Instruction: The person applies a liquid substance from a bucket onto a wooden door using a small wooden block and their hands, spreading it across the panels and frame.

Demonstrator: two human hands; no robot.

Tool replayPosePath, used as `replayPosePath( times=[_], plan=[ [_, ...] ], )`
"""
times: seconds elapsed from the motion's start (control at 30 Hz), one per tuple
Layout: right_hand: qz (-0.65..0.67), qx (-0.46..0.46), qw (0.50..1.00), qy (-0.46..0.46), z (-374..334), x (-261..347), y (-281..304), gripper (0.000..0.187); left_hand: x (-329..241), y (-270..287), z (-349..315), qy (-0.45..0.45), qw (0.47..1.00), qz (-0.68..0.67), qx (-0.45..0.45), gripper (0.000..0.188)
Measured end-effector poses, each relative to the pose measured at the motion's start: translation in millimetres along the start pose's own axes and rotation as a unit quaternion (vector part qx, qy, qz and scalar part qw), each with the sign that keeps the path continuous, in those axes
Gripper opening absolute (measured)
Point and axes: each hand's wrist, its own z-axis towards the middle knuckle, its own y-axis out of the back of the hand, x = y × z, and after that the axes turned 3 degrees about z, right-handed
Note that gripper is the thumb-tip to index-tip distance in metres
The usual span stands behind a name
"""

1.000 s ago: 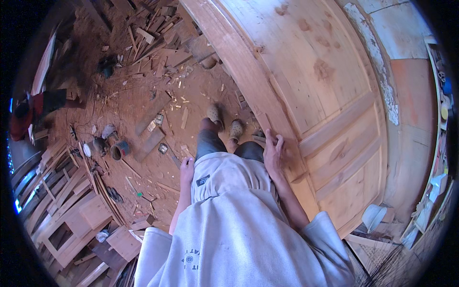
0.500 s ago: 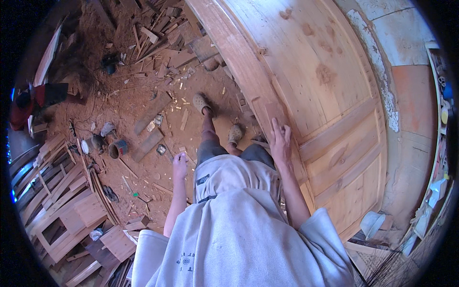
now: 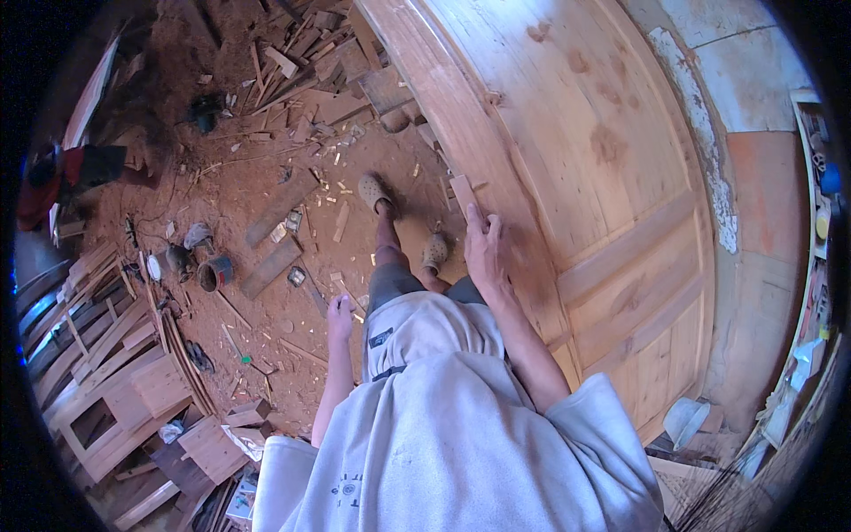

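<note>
A large panelled wooden door [image 3: 576, 115] lies to my right, with brown blotches on its pale panel. My right hand [image 3: 487, 253] is at the door's near-left edge, closed on a small flat wooden block [image 3: 462, 191] whose far end sticks out past the fingers. The underside of the block is hidden, so I cannot tell what covers it. At my left side, my left hand [image 3: 339, 315] hangs over the floor with its fingers curled together. Whatever they hold, if anything, is too small to make out.
Sawdust and offcuts cover the floor [image 3: 266, 191]. A scrap pile [image 3: 328, 66] lies far ahead and stacked boards [image 3: 124, 381] stand at the left. A bucket [image 3: 215, 273] sits left of me. Another person [image 3: 66, 177] is at the far left, and a pale basin [image 3: 686, 420] at the right.
My right hand has slid left with the wooden block, from further in on the door's frame to its outer edge. My left hand has dropped slightly toward me.
</note>
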Motion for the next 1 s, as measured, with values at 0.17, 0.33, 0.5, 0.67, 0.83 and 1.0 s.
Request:
replayPosePath(
  times=[0.17,0.33,0.5,0.67,0.83,1.0],
  plan=[
    [-0.002,0.009,0.999,-0.03,-12.0,-8.0,11.3,0.047,9.1,11.9,-1.2,0.019,0.999,-0.04,-0.001,0.034],
    [0.132,0.005,0.991,-0.015,-19.9,11.0,51.1,0.04,-97.0,-33.4,-26.4,-0.068,0.979,-0.154,0.114,0.041],
    [0.283,0.091,0.952,0.073,-16.0,53.6,57.6,0.032,-216.6,-99.2,-70.0,-0.151,0.96,-0.148,0.186,0.033],
    [0.247,0.035,0.967,0.062,23.3,1.6,45.0,0.045,-195.0,-69.3,-45.3,-0.118,0.956,-0.255,0.077,0.021],
    [-0.075,0.035,0.991,0.101,49.2,-13.8,25.4,0.077,-151.6,-0.2,-25.2,-0.087,0.908,-0.394,-0.112,0.02],
    [-0.049,0.076,0.992,0.09,5.5,-13.2,26.6,0.08,-78.6,50.5,-10.9,-0.035,0.868,-0.445,-0.219,0.025]
  ],
)
